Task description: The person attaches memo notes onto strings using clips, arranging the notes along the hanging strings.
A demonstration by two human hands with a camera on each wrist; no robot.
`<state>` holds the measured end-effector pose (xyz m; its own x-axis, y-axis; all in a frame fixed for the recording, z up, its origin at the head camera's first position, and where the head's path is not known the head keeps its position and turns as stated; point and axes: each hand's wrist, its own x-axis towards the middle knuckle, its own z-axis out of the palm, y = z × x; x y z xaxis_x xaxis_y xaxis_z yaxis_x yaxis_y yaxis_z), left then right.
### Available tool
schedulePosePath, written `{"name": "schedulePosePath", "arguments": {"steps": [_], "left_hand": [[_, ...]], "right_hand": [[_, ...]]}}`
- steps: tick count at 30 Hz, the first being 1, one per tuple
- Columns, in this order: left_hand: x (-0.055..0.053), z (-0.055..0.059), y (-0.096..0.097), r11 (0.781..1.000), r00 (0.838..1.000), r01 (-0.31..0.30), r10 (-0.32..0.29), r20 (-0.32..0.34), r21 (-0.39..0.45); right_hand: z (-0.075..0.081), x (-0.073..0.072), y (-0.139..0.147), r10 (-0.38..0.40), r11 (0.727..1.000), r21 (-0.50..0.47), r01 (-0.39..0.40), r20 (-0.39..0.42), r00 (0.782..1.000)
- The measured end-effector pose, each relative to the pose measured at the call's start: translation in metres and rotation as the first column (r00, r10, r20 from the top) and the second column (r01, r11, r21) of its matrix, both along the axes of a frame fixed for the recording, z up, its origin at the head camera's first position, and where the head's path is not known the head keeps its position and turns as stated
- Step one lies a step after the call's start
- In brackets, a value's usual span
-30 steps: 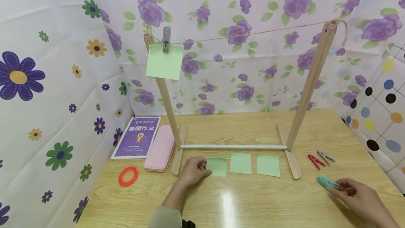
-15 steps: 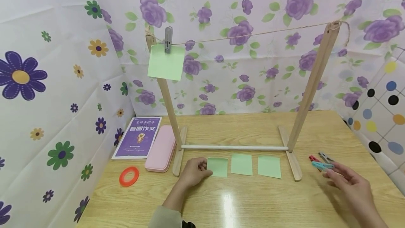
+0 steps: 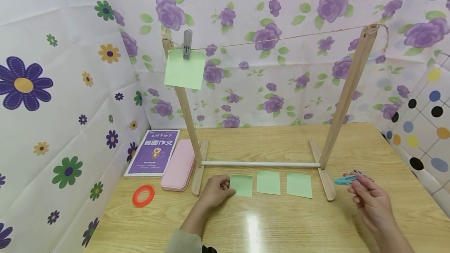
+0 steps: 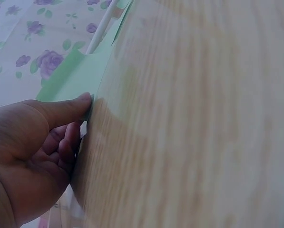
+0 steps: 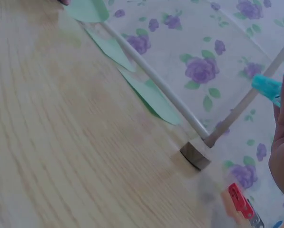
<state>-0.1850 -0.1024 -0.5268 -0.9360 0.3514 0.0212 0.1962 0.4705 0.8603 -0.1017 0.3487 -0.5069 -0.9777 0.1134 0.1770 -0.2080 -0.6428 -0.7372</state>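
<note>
My left hand rests on the table at the leftmost green sticky note, pinching its near left corner between thumb and curled fingers. In the left wrist view the thumb lies along the edge of that green note. Off to the right, my right hand holds a blue clothespin above the table, its front end pointing left. The same blue clothespin shows at the right wrist view's edge. Two more green notes, a middle one and a right one, lie in the row.
Behind the notes stands a wooden frame with a twine line. A grey clothespin clips a green note there. A red clothespin lies right. Left are a pink case, purple booklet and red ring.
My right hand has lifted the blue clothespin and carried it leftward and up, past the red and grey clothespins, turning it to point left. My left hand stays at the leftmost note.
</note>
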Motion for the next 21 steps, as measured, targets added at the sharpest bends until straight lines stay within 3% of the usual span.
{"name": "schedulePosePath", "arguments": {"steps": [5,7,14,21], "left_hand": [[0.0,0.001,-0.001,1.0,1.0,0.001,-0.001,-0.005,-0.007],[0.0,0.001,-0.001,1.0,1.0,-0.001,0.001,-0.013,-0.014],[0.001,0.0,0.0,1.0,0.999,-0.007,0.006,-0.046,-0.015],[0.001,0.0,-0.001,1.0,0.998,-0.025,0.026,-0.059,0.01]], "right_hand": [[0.003,-0.005,-0.005,0.087,0.994,-0.069,-0.089,-0.041,0.995],[0.005,-0.006,-0.006,0.106,0.992,-0.056,-0.109,-0.054,0.993],[0.017,-0.016,-0.017,0.06,0.992,0.113,-0.05,-0.087,0.994],[0.037,-0.029,-0.026,0.087,0.99,0.123,-0.064,-0.192,0.978]]}}
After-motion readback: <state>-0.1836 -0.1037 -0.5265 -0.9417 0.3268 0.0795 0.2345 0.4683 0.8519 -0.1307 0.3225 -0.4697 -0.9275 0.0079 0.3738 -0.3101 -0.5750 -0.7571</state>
